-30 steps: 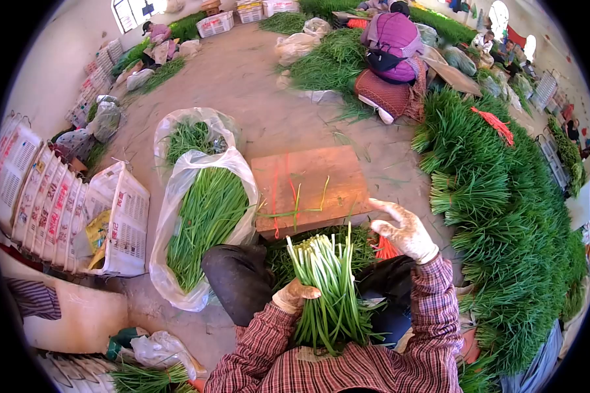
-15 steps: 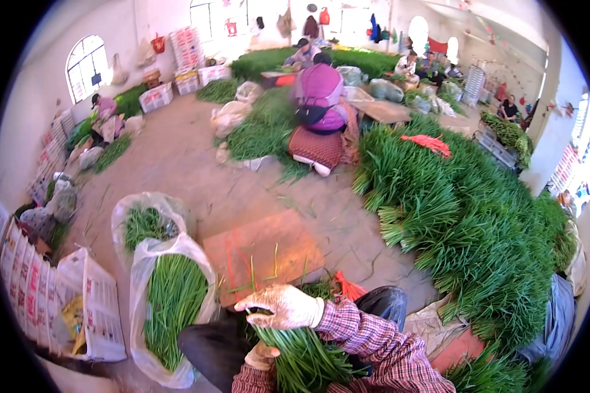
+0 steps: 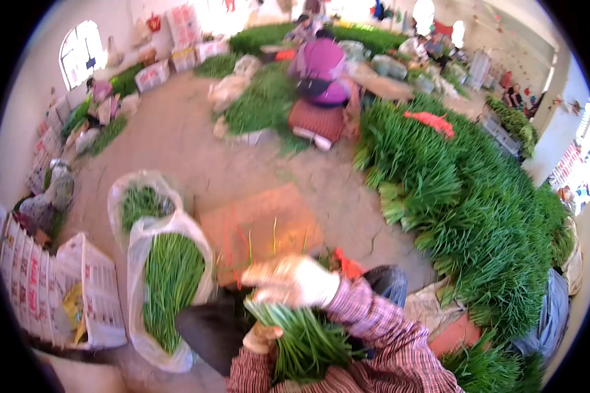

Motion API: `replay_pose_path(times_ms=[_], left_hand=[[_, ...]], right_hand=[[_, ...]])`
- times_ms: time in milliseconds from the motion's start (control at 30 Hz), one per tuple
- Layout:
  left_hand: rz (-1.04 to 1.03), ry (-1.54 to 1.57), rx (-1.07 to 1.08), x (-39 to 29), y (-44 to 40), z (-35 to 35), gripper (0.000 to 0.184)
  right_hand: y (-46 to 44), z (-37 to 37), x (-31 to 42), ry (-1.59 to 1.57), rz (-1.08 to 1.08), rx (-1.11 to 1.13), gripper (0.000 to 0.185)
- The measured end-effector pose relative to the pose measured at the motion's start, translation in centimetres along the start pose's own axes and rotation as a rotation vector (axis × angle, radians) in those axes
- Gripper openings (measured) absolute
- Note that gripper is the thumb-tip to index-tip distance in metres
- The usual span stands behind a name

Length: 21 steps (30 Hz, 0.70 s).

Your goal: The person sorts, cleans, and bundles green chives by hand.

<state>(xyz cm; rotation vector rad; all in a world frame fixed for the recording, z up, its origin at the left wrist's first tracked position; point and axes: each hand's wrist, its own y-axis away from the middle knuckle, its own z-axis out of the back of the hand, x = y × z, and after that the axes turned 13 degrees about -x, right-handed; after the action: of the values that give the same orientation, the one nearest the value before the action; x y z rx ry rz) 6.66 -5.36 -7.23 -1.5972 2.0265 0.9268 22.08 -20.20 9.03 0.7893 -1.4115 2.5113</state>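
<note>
My left hand (image 3: 263, 336), low at the front, is closed around a bunch of chives (image 3: 308, 344), whose pale ends point up and left and whose green leaves spread right across my lap. Just above those pale ends is my right hand (image 3: 294, 281) in a whitish, stained glove, smeared by motion. Its fingers reach out to the left, with nothing visible in them. Beyond lies a reddish-brown board (image 3: 262, 226) with a few loose stalks. A clear plastic bag (image 3: 206, 252) packed with long chives stands left of my knee.
A large heap of chives (image 3: 472, 196) fills the right side. White plastic crates (image 3: 92, 288) stand at the lower left. A second bag (image 3: 121, 213) of greens sits behind the first. A person in purple (image 3: 321, 62) sits ahead, with other people farther back.
My right hand has shifted slightly up and right, its thumb-to-finger gap less distinct. My left hand still holds the chives. The view has tilted downward, so the room sits higher in the frame.
</note>
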Motion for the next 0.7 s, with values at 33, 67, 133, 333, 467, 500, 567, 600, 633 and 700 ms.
replay_pose_path(times_ms=[33, 67, 133, 333, 467, 500, 567, 600, 633, 700], left_hand=[[0.027, 0.011, 0.018, -0.3, 0.1, -0.4, 0.095], [0.021, 0.036, 0.04, -0.7, 0.0, -1.4, 0.095], [-0.005, 0.049, 0.111, -0.3, -0.8, -1.1, 0.096], [-0.008, 0.055, 0.1, -1.0, -1.1, -3.0, 0.094], [-0.01, 0.092, 0.032, -1.2, -0.7, -4.0, 0.09], [-0.021, 0.131, -0.018, -1.7, -0.2, -5.1, 0.088], [-0.005, 0.101, 0.003, -1.3, -0.6, -3.9, 0.084], [0.011, 0.122, -0.008, -0.9, -0.3, -3.5, 0.082], [0.028, 0.143, -0.018, -2.0, 0.1, -4.9, 0.081], [0.013, 0.14, -0.084, -0.8, 0.0, -3.1, 0.077]], right_hand=[[-0.1, 1.5, 0.3, 0.044, -0.124, 0.005, 0.043], [0.5, 2.4, 0.0, -0.211, -0.4, -0.013, 0.043], [1.9, 3.9, -1.2, -0.509, -0.795, -0.176, 0.04], [8.3, 2.4, -4.3, -0.673, -0.978, -0.035, 0.063], [6.8, 1.4, -1.1, -0.64, -0.946, 0.018, 0.061], [6.3, 1.6, -0.6, -0.585, -0.96, 0.08, 0.057], [6.1, 0.6, -0.5, -0.365, -0.76, 0.108, 0.052], [6.3, 0.4, -0.6, -0.355, -0.754, 0.091, 0.053], [6.3, 0.2, -0.5, -0.342, -0.748, 0.074, 0.054], [5.9, 0.0, 0.1, -0.47, -0.853, 0.017, 0.062]])
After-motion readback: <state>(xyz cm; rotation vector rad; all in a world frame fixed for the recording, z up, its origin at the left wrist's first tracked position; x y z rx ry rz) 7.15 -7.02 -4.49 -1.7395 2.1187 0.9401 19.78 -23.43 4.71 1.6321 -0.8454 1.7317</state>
